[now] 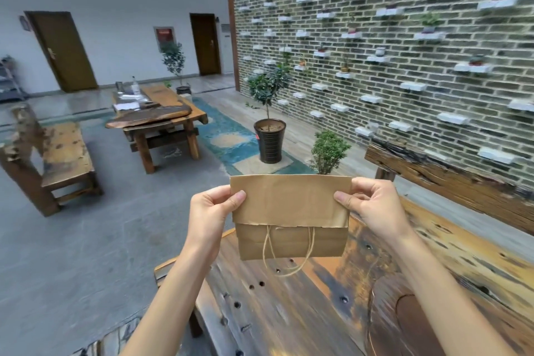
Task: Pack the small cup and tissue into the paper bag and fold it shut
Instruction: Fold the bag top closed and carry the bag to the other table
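Note:
A brown paper bag (290, 220) hangs in the air above the far end of a worn wooden table (289, 306). Its top is folded over toward me into a flap, and a twine handle loop dangles below the flap's edge. My left hand (212, 211) pinches the flap's left corner with the thumb on the front. My right hand (370, 205) pinches the right corner in the same way. The small cup and the tissue are not visible; I cannot tell what is inside the bag.
A wooden bench back (450, 185) runs along the table's right side. Beyond the table stand a small bush (329, 150) and a potted tree in a dark pot (270, 139). Farther left are another wooden table (161, 115) and a bench (57, 153). A brick wall fills the right.

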### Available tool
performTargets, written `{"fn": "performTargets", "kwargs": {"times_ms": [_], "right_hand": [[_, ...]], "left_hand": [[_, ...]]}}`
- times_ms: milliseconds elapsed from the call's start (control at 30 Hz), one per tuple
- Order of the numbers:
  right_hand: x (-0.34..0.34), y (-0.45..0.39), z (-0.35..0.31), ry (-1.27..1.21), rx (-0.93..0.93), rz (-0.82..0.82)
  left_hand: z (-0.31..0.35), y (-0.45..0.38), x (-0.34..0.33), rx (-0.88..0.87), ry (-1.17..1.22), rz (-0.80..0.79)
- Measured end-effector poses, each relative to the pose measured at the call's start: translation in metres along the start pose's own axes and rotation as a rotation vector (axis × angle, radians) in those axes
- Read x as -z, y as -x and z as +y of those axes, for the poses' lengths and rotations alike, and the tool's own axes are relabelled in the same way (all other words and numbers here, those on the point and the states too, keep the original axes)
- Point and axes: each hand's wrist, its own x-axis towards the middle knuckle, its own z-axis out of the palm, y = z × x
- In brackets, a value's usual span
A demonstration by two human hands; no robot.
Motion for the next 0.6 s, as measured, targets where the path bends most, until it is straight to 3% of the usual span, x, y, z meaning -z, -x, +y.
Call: {"fn": "performTargets", "kwargs": {"times_ms": [233, 600], "right_hand": [[-0.022, -0.051, 0.042, 0.113, -0.082, 0.119], [-0.052, -0.106, 0.103, 0.386, -0.237, 0.348]], "left_hand": [[-0.047, -0.101, -0.002, 0.037, 0.020, -0.122], [-0.137, -0.239, -0.016, 0.178, 0.024, -0.456]]}}
